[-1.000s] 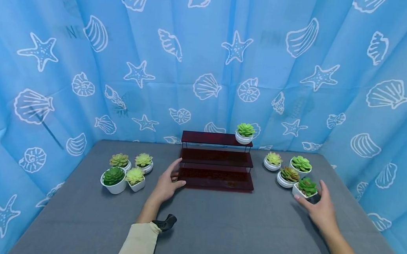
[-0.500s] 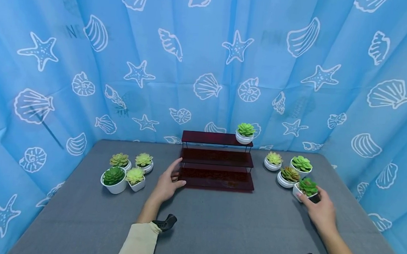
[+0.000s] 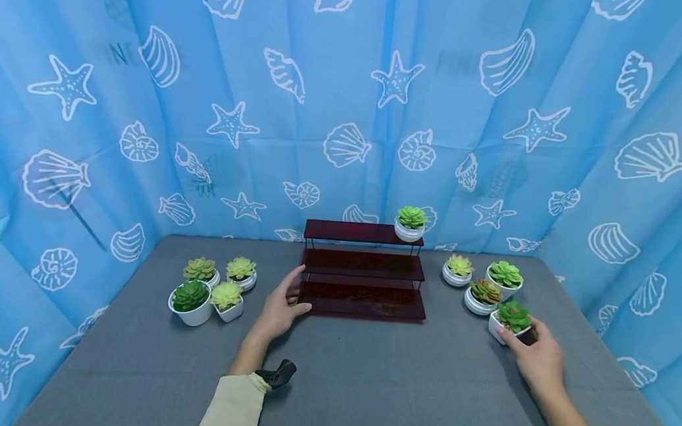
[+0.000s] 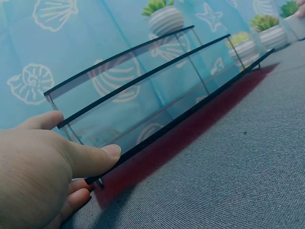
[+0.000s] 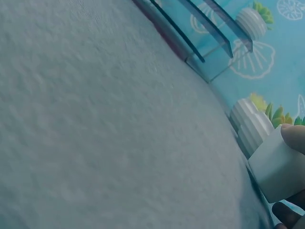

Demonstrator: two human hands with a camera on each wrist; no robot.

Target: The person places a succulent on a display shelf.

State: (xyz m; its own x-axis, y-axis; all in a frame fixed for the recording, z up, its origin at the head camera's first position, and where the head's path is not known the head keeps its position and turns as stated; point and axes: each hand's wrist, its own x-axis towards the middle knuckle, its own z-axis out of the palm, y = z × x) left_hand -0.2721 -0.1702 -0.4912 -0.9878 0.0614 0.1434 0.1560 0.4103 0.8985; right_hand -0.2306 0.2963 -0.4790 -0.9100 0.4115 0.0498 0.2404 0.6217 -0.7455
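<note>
Pinched square pot (image 3: 509, 321) in right hand (image 3: 538, 360), spread only to pot width, at right side of table (image 3: 388, 388). Gripped left end of shelf (image 3: 364, 264) with left hand (image 3: 277, 311), curled. Had shelf well left of square pot, long axis side to side.

Wears pale cream long sleeves (image 3: 231, 408) and, beside each cuff, a curved black mount (image 3: 278, 373) pierced with small holes; shows bare hands (image 3: 277, 312).
</note>
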